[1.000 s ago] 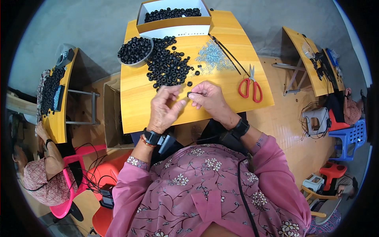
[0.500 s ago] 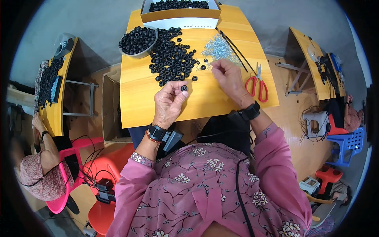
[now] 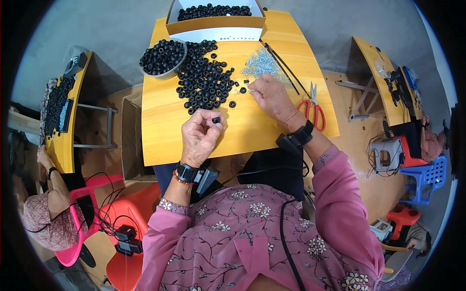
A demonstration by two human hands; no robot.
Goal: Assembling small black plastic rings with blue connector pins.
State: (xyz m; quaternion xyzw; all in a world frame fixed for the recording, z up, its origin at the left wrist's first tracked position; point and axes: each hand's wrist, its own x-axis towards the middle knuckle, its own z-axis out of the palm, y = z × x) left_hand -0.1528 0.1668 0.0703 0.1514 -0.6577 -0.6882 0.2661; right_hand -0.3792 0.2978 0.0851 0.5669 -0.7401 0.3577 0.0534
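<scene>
My left hand (image 3: 200,137) rests over the yellow table (image 3: 167,126) near its front edge, fingers pinched on a small black ring (image 3: 216,120). My right hand (image 3: 271,97) reaches forward to the heap of small silvery metal parts (image 3: 262,63), its fingertips closed at the heap's near edge; what they hold is too small to tell. A loose pile of black rings (image 3: 204,80) lies between the hands and the far edge.
A grey bowl (image 3: 162,58) full of black rings stands at the back left, a cardboard box (image 3: 216,17) of more rings behind it. Red-handled scissors (image 3: 314,107) and thin black sticks (image 3: 284,65) lie on the right. Other people sit at side tables left and right.
My right hand has left the left hand and reached forward to the silvery parts. The left hand stays low, still pinching a black ring.
</scene>
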